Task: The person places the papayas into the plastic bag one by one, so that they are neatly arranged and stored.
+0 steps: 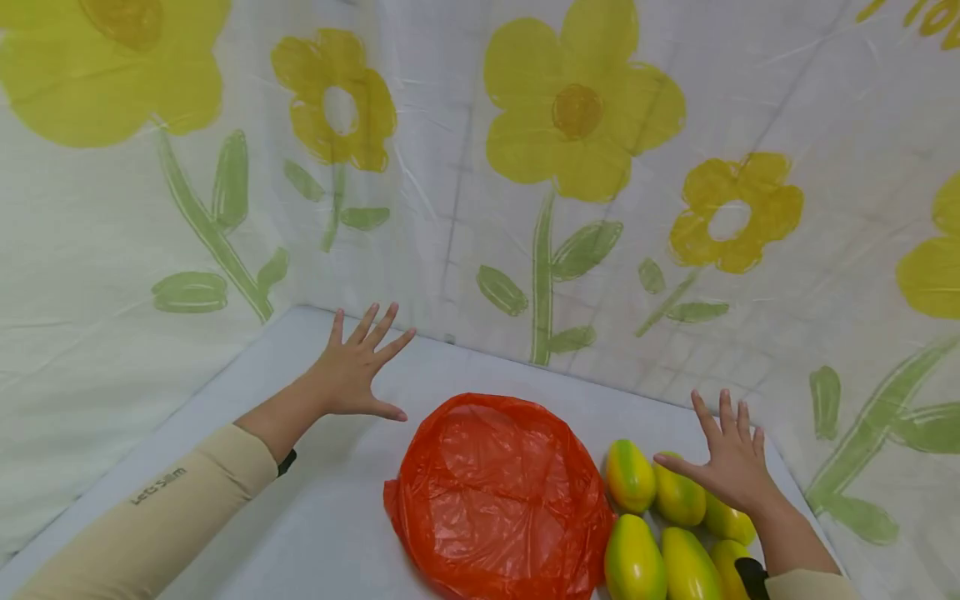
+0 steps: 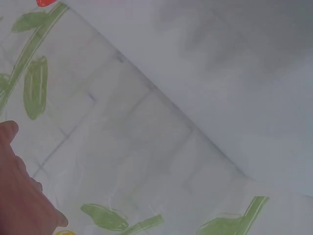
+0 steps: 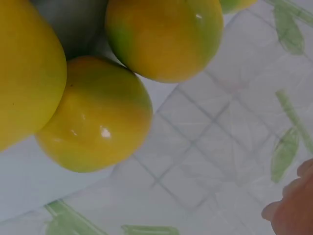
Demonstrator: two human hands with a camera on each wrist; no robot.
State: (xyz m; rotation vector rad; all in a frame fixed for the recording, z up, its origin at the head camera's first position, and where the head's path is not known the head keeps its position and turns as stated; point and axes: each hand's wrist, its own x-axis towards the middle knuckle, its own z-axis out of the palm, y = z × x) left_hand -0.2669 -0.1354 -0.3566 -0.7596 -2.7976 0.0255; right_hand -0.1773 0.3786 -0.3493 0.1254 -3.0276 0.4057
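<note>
Splayed open and well apart, the left hand and the right hand are being held at a white table, where a red plastic bag is being bordered by yellow-green fruits near the right hand.

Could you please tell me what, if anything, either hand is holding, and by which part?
Nothing is held: the left hand and the right hand are spread and empty.
</note>
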